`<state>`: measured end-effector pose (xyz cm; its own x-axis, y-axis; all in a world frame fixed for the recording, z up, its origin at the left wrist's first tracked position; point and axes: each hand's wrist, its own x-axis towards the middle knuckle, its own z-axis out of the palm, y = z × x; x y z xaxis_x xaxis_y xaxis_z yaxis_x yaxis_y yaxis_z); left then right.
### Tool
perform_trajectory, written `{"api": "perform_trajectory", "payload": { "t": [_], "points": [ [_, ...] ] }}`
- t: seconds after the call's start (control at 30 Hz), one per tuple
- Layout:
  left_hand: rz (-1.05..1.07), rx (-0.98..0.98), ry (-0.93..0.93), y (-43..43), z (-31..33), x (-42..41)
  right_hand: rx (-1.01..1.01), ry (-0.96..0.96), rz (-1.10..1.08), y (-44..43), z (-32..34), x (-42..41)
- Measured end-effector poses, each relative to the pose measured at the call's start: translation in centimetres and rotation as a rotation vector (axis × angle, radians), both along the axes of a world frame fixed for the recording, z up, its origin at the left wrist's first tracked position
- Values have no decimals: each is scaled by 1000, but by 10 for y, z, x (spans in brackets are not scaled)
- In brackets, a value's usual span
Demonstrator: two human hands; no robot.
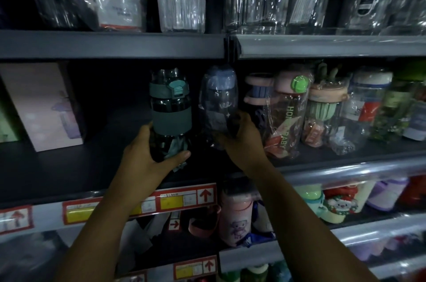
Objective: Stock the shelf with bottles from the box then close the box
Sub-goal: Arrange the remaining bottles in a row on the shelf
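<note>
Shows left bottle (170, 108) and right bottle (217, 106) upright, side by side with a narrow gap between, in the bay of middle shelf (69, 166). Places left hand (147, 154) round the base of left bottle, thumb across its front, and right hand (242, 136) round the lower part of right bottle. Locates row of wrapped bottles (322, 108) just right of the right-hand fingers (241, 119), carton (43, 106) well left of the left-hand fingers, upper shelf (110, 44) above the fingertips, and price labels (184, 198) below both wrists.
</note>
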<state>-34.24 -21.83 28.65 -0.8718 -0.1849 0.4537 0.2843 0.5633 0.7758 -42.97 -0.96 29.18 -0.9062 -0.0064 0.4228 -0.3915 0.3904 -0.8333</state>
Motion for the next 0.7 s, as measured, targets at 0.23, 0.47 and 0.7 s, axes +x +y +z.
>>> {"api": "perform_trajectory", "payload": {
  "t": [0.23,0.47,0.7],
  "points": [
    [-4,-6,7,-1,-1,0,88,-7,-1,-5,1,3],
    [-7,-13,16,-1,-1,-1,120,36,-48,-8,-1,1],
    [4,-13,12,-1,-1,0,66,-15,18,-7,5,-1]
  ]
}}
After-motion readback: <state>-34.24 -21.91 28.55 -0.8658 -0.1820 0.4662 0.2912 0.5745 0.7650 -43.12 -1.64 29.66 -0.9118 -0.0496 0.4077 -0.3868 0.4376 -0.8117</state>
